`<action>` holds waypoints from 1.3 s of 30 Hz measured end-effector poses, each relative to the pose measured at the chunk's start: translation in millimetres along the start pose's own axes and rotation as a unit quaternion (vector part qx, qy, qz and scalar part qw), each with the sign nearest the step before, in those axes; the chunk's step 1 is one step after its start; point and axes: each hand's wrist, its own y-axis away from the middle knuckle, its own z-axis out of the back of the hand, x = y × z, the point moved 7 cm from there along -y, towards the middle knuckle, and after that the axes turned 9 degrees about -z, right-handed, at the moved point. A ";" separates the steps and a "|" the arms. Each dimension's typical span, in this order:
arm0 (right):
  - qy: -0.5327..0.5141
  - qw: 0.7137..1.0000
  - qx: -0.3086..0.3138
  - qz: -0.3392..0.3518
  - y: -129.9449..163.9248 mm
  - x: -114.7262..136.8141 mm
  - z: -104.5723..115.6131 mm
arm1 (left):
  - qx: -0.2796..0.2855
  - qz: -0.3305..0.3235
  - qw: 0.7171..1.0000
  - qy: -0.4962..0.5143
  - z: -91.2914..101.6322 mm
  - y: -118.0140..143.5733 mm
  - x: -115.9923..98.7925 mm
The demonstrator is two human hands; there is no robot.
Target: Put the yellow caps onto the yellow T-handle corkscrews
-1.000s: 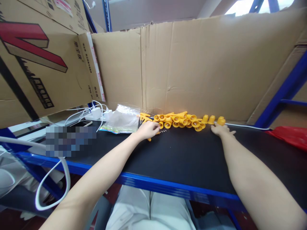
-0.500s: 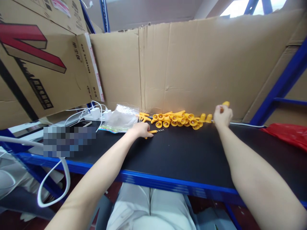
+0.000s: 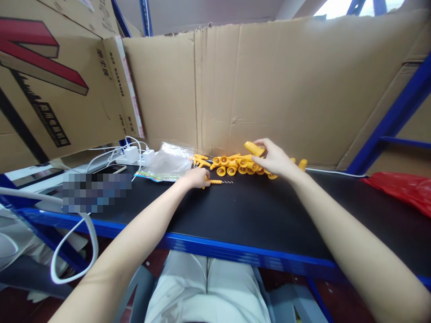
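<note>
1. Yellow plastic is the material of the small sleeve that is pinched between the thumb and fingertips of the right hand; the sleeve is held tilted, clear of the tabletop.
2. Half a second earlier, the same hand was raised further to the right, near the end of the row; it has since been moved leftward and is now held over the middle of the heap of yellow parts.
3. The heap is found directly below and just left of the right fingers, lined up against the cardboard wall.
4. The left hand is closed on a yellow-handled corkscrew piece, which lies flat on the tabletop. Its metal spiral projects to the right, beyond the fingers.
5. The left hand's position has stayed nearly unchanged since the earlier frames.
6. A clear plastic bag is located just left of the left fingers; white chargers and cables are seen further left.
7. A red bag lies well to the right of the right fingers.
</note>
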 end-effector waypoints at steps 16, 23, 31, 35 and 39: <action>0.102 0.979 0.150 0.095 20.9 -14.5 -71.1 | -0.098 -0.064 0.990 0.083 4.6 -5.7 -3.3; 0.099 0.980 0.144 0.092 20.0 -13.3 -63.1 | -0.099 -0.048 0.992 0.060 5.4 -5.6 1.0; 0.044 0.983 0.128 0.121 21.9 -8.1 -68.0 | -0.128 -0.055 0.988 0.070 7.4 -4.8 -4.8; 0.020 0.983 0.093 0.158 24.7 0.0 -69.5 | -0.167 -0.081 0.978 0.091 10.0 -3.3 -14.4; 0.002 0.981 0.052 0.186 25.9 3.8 -65.4 | -0.202 -0.088 0.971 0.095 14.8 -0.8 -18.6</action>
